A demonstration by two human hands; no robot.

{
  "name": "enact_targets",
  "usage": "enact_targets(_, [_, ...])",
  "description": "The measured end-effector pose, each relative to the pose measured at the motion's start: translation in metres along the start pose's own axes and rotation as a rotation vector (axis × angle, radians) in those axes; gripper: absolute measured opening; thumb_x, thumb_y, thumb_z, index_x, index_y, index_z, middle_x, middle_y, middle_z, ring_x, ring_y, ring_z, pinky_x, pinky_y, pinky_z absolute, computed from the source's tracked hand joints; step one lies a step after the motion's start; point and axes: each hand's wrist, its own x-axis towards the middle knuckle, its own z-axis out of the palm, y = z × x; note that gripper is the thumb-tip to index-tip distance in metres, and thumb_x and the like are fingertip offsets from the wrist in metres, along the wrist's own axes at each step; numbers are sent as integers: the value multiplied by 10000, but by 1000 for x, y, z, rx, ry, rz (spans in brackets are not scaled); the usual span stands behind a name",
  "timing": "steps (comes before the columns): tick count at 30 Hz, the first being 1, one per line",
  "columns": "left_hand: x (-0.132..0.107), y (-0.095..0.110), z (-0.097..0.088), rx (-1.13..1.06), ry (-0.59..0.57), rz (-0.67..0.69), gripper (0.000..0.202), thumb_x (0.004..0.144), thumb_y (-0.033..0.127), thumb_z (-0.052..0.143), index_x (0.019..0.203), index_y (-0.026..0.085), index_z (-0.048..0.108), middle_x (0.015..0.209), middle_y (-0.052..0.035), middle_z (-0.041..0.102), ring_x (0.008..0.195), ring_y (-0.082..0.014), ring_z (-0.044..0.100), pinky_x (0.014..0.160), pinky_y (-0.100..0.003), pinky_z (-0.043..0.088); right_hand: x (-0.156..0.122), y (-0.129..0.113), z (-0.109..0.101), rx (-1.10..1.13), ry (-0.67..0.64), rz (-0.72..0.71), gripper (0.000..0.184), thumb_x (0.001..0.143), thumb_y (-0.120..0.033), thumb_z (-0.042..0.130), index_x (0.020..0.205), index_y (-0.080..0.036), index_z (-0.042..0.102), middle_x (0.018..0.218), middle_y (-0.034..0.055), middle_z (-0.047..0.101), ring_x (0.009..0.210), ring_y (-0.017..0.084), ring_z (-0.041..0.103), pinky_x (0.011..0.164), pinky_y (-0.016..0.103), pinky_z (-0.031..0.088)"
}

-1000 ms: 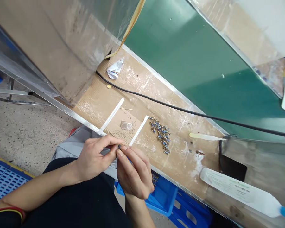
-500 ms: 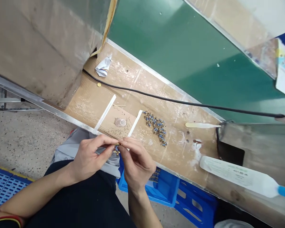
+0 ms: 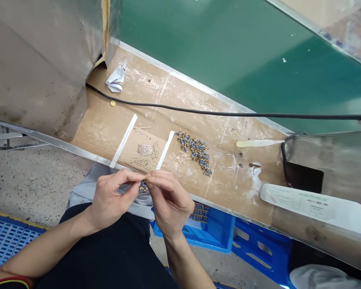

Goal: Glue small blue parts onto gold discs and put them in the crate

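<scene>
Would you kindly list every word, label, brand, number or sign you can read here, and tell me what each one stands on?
No text can be read with certainty.
White bottle: a line of dark print and fainter greenish lines, all too blurred to read.
Small blue-and-gold piece being held: no lettering can be made out.
Folded pale scrap: coloured stripes, no legible words.

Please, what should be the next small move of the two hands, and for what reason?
Probably, the left hand should tilt the small blue-and-gold piece slightly, with the right hand steadying it. Both hands meet at its top and cover that part from the head view, so a small tilt might show it better.
</scene>
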Motion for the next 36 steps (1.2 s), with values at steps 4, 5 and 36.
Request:
enact_targets(4, [2,-4,6,-38,-2,-64,152,1033,113,784,1081,230,869,972,15,898,858,-136,873,849,-198,706,-3,7,-2,-25,-15,41,233,1043,-74,776,1142,-277,833,1037,23,856,991,204,817,931,411,690])
enact_targets(5, [2,-6,8,-65,-5,-95,141,1036,122,788,1082,227,870,980,11,901,873,-139,879,856,-193,707,-4,10,-3,-38,-18,46,211,1054,-95,770,1146,-275,829,1043,28,855,995,207,821,927,413,697])
enact_targets(36, [7,-27,17,-161,-509,-402,334,1090,484,809,1346,273,831,1252,-69,884,1175,-285,853,1005,-375,742,-194,166,-181,-735,-266,1213,205,1056,-393,801,1107,-194,794,1084,48,828,1033,223,790,1004,429,650])
